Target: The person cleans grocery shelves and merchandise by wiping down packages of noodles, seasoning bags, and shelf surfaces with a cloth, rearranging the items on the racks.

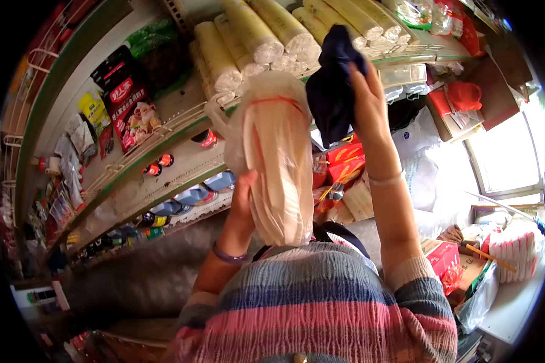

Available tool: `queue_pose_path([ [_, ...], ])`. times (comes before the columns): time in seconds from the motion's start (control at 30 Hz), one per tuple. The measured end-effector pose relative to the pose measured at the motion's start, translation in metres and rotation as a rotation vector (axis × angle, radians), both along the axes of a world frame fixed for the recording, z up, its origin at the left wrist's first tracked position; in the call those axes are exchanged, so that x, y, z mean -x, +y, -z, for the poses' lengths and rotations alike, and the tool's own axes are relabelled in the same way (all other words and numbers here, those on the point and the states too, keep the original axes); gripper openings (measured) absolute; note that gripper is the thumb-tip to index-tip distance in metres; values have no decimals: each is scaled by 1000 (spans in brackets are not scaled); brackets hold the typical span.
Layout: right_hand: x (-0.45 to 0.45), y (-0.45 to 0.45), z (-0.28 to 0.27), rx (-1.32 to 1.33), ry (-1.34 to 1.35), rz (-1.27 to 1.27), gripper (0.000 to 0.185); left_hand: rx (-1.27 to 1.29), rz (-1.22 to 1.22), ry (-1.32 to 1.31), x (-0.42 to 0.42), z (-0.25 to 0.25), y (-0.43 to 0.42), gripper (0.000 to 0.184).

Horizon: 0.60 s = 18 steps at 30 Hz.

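A clear plastic bag of long, pale, flat items (278,163), with a red band near its top, stands upright in front of my chest. My left hand (243,202) is wrapped round its lower left side. Up and to the right, my right hand (371,100) grips a bunched dark blue cloth (333,85), held beside the top of the bag. The fingertips of my right hand are partly hidden by the cloth.
Yellow wrapped rolls (257,33) lie on the shelf (181,115) ahead. Red and black packets (127,106) stand at left, with bottles on lower shelves. A red box (443,260) and striped bundle (513,254) are at right.
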State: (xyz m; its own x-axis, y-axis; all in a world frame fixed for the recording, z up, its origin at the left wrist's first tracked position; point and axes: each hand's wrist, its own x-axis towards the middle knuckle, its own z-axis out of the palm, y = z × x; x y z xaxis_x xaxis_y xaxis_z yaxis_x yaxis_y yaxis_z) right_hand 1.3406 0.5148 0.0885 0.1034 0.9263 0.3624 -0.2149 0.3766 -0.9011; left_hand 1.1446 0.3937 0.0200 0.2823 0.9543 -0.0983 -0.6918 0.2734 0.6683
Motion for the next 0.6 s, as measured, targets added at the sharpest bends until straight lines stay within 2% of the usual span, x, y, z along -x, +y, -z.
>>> queue_pose_path([
  [0.03, 4, -17, -5, -17, 130, -93, 31, -43, 19, 35, 3, -11, 2, 61],
  [0.07, 8, -29, -3, -125, -12, -172, 36, -35, -7, -10, 3, -6, 9, 59],
  [0.1, 16, -34, 0, -547, -484, -51, 41, -34, -27, -51, 4, -3, 15, 56],
  [0.13, 27, -49, 7, -553, -667, -194, 42, -28, -115, 21, 0, -11, 16, 58],
  [0.17, 42, -64, 13, -588, -789, -188, 37, -25, -202, 92, -4, -20, 17, 59],
  [0.2, 43, -81, 17, -591, -888, -161, 30, -10, -122, -176, 6, 1, 21, 59],
  [0.23, 41, -90, 27, -599, -815, -274, 26, 27, 243, -594, 17, 1, 33, 61],
  [0.3, 30, -105, 40, -612, -712, -462, 15, 33, -36, -331, 19, -8, 38, 63],
  [0.33, 21, -110, 51, -566, -626, -537, 16, 23, -154, -222, 17, -13, 39, 64],
  [0.37, 11, -110, 61, -499, -536, -624, 32, -44, -238, -58, 18, -12, 41, 62],
  [0.43, -12, -111, 70, -31, -188, -752, 55, -36, -249, -15, 20, -21, 43, 62],
  [0.5, -19, -119, 69, 554, 330, -532, 67, 16, -181, -179, 17, -31, 38, 60],
  [0.53, -10, -117, 72, 508, 681, -444, 69, 42, -135, -259, 15, -34, 38, 60],
  [0.57, -8, -112, 72, 476, 758, -453, 65, 7, -23, -336, 13, -27, 42, 62],
  [0.6, -3, -106, 62, 537, 578, -474, 62, -27, 92, -411, 11, -12, 49, 64],
])
